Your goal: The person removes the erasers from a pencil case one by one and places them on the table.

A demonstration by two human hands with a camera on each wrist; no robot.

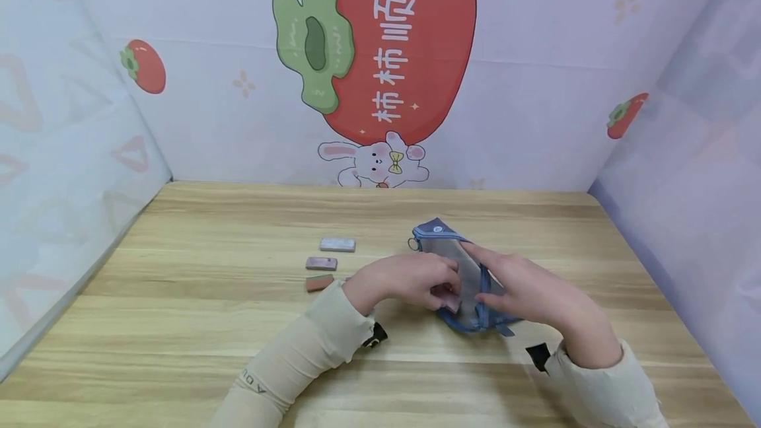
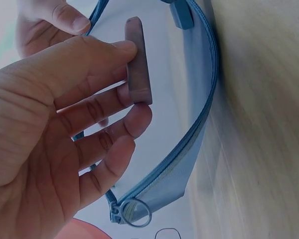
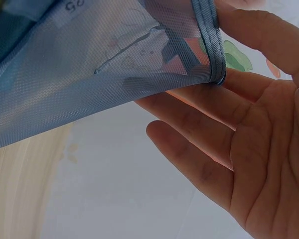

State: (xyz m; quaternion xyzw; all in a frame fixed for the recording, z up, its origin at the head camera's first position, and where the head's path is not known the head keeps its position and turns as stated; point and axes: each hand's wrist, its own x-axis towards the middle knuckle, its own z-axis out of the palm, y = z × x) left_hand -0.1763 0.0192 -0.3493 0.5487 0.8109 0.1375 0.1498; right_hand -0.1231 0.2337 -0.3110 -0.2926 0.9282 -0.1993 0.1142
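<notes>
A blue-edged zip pouch (image 1: 438, 253) with see-through mesh sides stands on the table, its mouth spread. My left hand (image 1: 410, 281) reaches into the mouth and pinches a small flat mauve block (image 2: 139, 69) between thumb and fingers. In the left wrist view the block stands on edge over the pouch's pale inside. My right hand (image 1: 532, 289) grips the pouch's far right rim; in the right wrist view its thumb lies on one side of the blue binding (image 3: 209, 40) and fingers behind the mesh. The zip's ring pull (image 2: 134, 199) hangs at one corner.
Left of the pouch lie three small blocks on the wooden table (image 1: 178, 322): a whitish one (image 1: 337, 244), a mauve one (image 1: 322, 263) and an orange-brown one (image 1: 319, 283). Printed cloth walls (image 1: 523, 117) close off the back and both sides.
</notes>
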